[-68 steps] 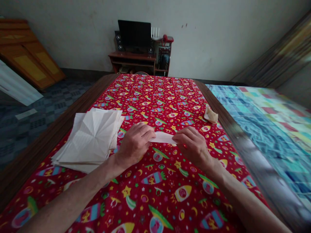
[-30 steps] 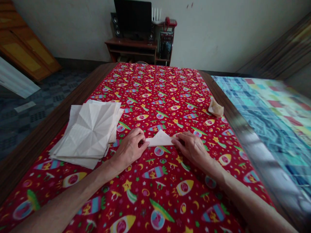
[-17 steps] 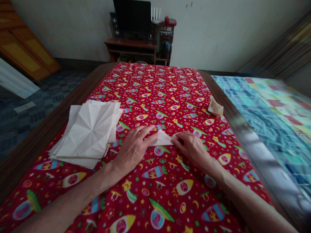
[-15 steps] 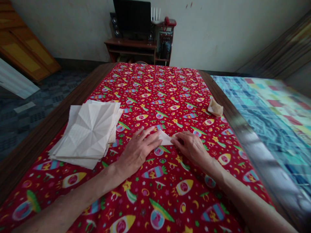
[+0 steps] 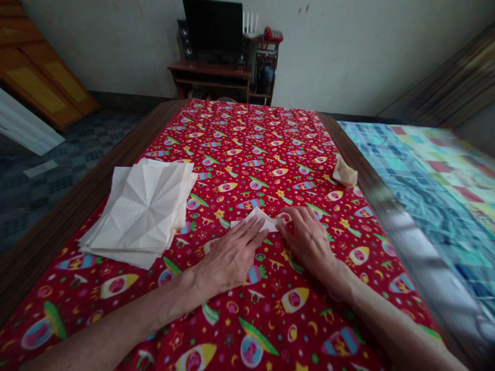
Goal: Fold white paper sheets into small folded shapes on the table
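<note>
A small white folded paper (image 5: 256, 217) lies on the red patterned cloth (image 5: 247, 154) in the middle of the table. My left hand (image 5: 232, 255) lies flat on it with fingers stretched out, covering its near part. My right hand (image 5: 307, 239) has its fingers curled and pinches the paper's right end. To the left sits a stack of creased white paper sheets (image 5: 143, 208).
A crumpled beige paper piece (image 5: 345, 174) lies near the table's right edge. The wooden table edge (image 5: 77, 201) runs along the left. A blue patterned bed (image 5: 425, 180) is on the right. A desk with a monitor (image 5: 216, 26) stands by the far wall.
My left hand opened from a pinch at the paper's left end and slid right and nearer, flat over the paper. My right hand kept hold of the right end.
</note>
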Motion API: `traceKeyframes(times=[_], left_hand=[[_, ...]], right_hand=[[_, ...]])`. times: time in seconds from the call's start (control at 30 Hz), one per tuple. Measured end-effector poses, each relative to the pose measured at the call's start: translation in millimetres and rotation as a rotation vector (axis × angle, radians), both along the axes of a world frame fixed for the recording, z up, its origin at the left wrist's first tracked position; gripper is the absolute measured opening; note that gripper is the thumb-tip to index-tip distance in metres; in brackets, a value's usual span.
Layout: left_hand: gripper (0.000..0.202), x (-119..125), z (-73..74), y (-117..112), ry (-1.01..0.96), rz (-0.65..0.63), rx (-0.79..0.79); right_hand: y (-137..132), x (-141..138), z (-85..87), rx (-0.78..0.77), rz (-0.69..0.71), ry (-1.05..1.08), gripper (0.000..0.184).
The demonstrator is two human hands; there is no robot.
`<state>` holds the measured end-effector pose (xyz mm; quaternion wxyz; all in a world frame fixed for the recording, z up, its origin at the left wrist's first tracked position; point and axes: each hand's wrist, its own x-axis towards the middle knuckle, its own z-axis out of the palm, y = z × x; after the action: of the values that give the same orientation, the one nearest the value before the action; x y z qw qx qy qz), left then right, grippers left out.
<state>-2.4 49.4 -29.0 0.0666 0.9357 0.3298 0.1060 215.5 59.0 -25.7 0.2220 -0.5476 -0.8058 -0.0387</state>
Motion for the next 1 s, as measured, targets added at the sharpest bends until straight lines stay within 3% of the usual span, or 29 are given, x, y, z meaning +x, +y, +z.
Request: traceKeyframes(times=[0.1, 0.2, 0.37, 0.53, 0.8, 1.0], left_hand=[[0.051, 0, 0.1, 0, -0.024, -0.004, 0.003], [0.050, 1, -0.5, 0, -0.036, 0.008, -0.001], [0.051, -4, -0.2, -2, 0.015, 0.025, 0.022], [0.052, -24, 0.9, -5, 0.093, 0.044, 0.056], [0.046, -55, 0.0, -12, 0.067, 0.107, 0.139], [0.030, -51, 0.7, 6, -0.189, 0.195, 0.181]], right_hand=[[-16, -7, -3.3, 0.107, 0.196, -0.063, 0.036], [-30, -14, -6.5, 0.040, 0.408, -0.121, 0.044], [-37, -12, -7.5, -0.122, 0.417, -0.154, 0.062], [-38, 1, -6.3, -0.162, 0.387, -0.168, 0.062], [-35, 6, -7.5, -0.055, 0.321, -0.098, 0.045], [-9, -11, -1.7, 0.048, 0.337, -0.112, 0.024]])
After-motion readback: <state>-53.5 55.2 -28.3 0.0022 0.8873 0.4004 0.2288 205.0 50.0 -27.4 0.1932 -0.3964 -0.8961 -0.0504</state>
